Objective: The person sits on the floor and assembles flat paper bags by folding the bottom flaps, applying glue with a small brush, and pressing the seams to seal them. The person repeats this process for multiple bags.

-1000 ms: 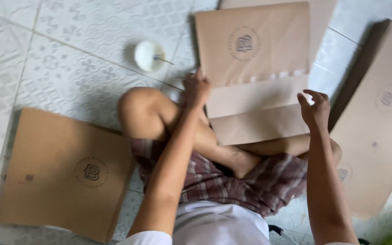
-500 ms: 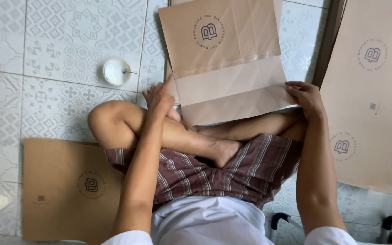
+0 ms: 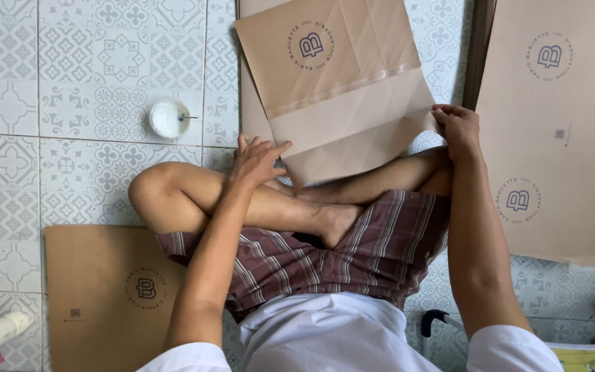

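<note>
A folded brown paper bag (image 3: 342, 89) lies across the person's crossed legs, reaching far onto the tiled floor (image 3: 70, 89). The left hand (image 3: 256, 160), fingers spread, presses on its near left edge. The right hand (image 3: 457, 127) pinches its right edge. A small white bowl (image 3: 169, 118) sits left; flat bag stacks lie near left (image 3: 98, 289) and right (image 3: 559, 131).

Paper bag (image 3: 342, 83), upper centre: matt brown kraft paper, creased, with a glossier strip across its fold. Flat sheets (image 3: 105, 296), lower left and right: same matt brown paper. Floor (image 3: 56, 76): smooth glazed patterned tile. Shorts (image 3: 352, 248), centre: striped woven cloth.
</note>
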